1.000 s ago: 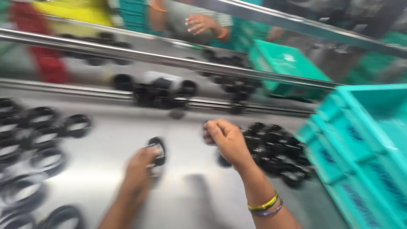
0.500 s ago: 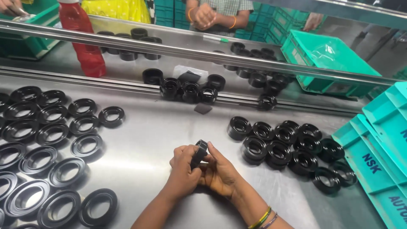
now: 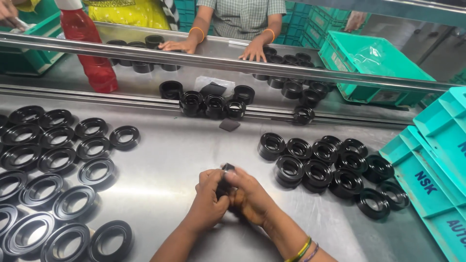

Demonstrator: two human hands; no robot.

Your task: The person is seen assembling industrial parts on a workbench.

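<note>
Low over a shiny steel table (image 3: 165, 160), my left hand (image 3: 208, 199) and my right hand (image 3: 250, 198) are pressed together. Both grip one small black rubber ring (image 3: 227, 168), and only its top edge peeks out between the fingers. Several wide flat black rings (image 3: 58, 160) lie in rows to the left of my hands. To the right stand several thicker black rings (image 3: 318, 162), some stacked two high.
Teal crates (image 3: 437, 160) line the right edge. A steel rail (image 3: 204, 60) crosses the table at the back, with more black rings (image 3: 213, 104) beyond it. A red bottle (image 3: 92, 53) stands back left. Another person's hands (image 3: 255, 48) rest on the far side beside a green bin (image 3: 374, 63).
A second ago my hands were apart, left on a flat ring, right reaching toward the pile at right. Since then they came together on one ring and stay clasped.
</note>
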